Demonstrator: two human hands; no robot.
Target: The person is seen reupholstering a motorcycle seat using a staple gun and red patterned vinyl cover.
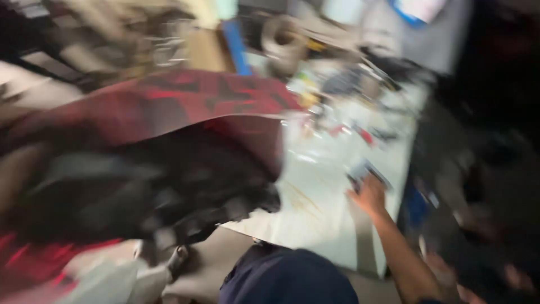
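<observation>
A red and black cloth [169,107] fills the left half of the head view, heaped and draped over the near left part of a pale table [320,208]; its upper side shows a red pattern, its underside hangs dark and folded, and the whole is smeared by motion blur. The table runs away toward the upper right, with a clutter of small things on its far end, too blurred to tell apart. A grey roll [284,39] with a hollow core stands at the back of the table, beyond the cloth. At the bottom edge sits a dark blue rounded shape [287,278], its kind unclear. The right hand [368,197] reaches over the table's right edge, well apart from the cloth, fingers curled round a small grey and blue object [363,170] whose kind cannot be told. A blurred skin-toned shape at the far left edge, against the cloth, may be the left hand; its fingers cannot be made out.
</observation>
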